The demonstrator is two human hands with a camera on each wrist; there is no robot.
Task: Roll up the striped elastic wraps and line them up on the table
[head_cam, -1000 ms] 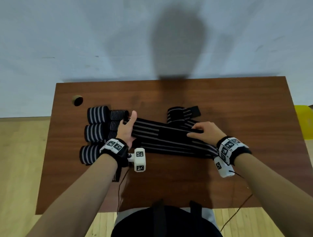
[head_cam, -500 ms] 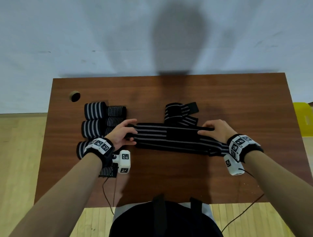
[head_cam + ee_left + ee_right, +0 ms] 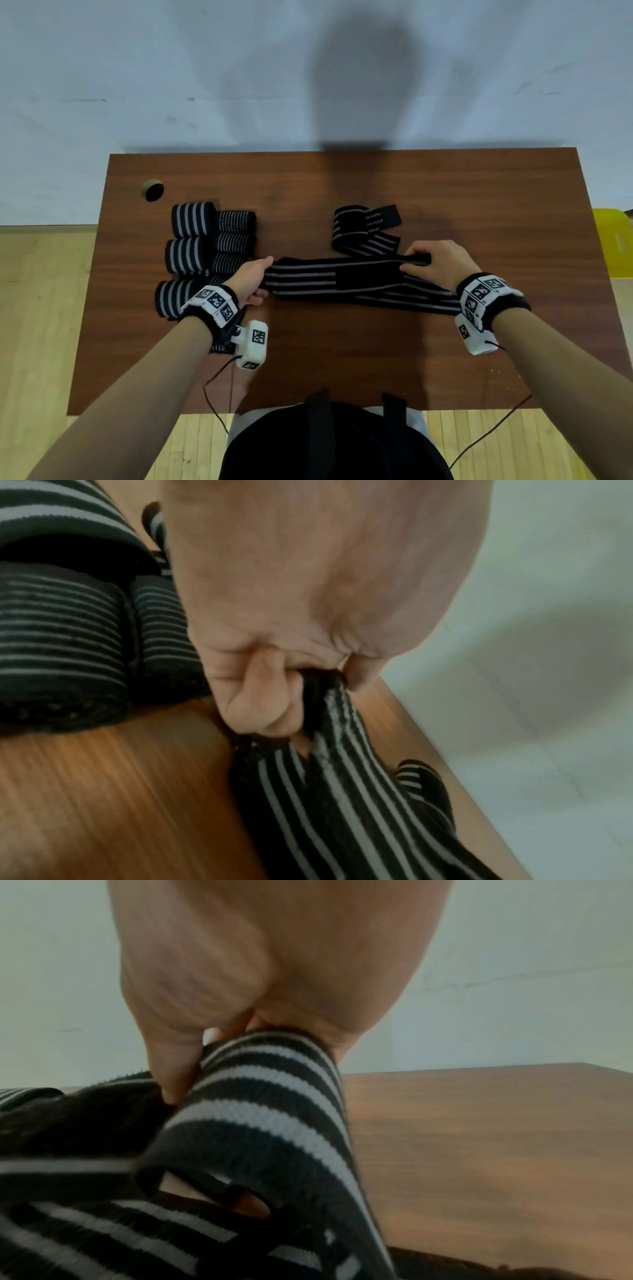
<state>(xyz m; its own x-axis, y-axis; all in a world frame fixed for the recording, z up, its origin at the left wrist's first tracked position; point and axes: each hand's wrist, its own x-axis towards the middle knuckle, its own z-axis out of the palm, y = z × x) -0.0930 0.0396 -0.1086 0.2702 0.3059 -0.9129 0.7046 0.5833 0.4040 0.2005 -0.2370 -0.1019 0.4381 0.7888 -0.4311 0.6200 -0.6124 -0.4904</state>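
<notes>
A long black wrap with grey stripes (image 3: 342,282) lies stretched across the middle of the brown table (image 3: 445,192). My left hand (image 3: 253,279) grips its left end (image 3: 329,723), fingers curled round the bunched fabric. My right hand (image 3: 435,262) grips the right part of the wrap (image 3: 270,1096), which folds over under the fingers. Several rolled wraps (image 3: 191,245) sit in rows at the left, right beside my left hand. Another unrolled wrap (image 3: 363,229) lies loosely folded just behind the stretched one.
A round cable hole (image 3: 153,191) is in the table's far left corner. A white wall rises behind the table. A yellow object (image 3: 613,246) stands off the right edge. Thin cables (image 3: 219,387) hang from my wrist cameras over the near edge.
My left hand went from lying flat on the wrap to gripping its left end and moved left. My right hand shifted right and closed on the wrap, pulling it longer.
</notes>
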